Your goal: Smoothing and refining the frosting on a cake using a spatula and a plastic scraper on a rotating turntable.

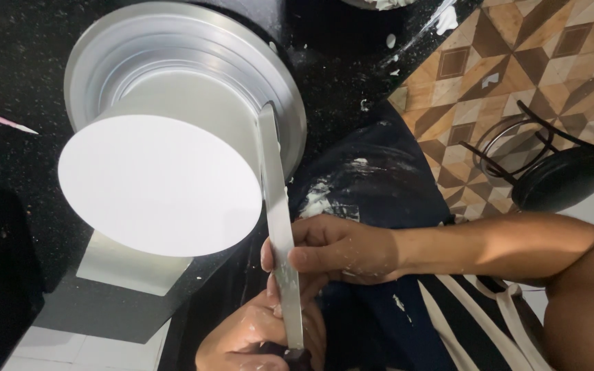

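Head view: at the bottom centre, the left hand (pixel 252 336) is closed round the dark handle of a long scraper (pixel 280 227), while the right hand (pixel 338 249) pinches its blade mid-length. The blade stands against the right side of a smooth white cake (pixel 159 182) on a metal turntable (pixel 91 62), centre-left. A tilt of the blade would likely gouge the icing.
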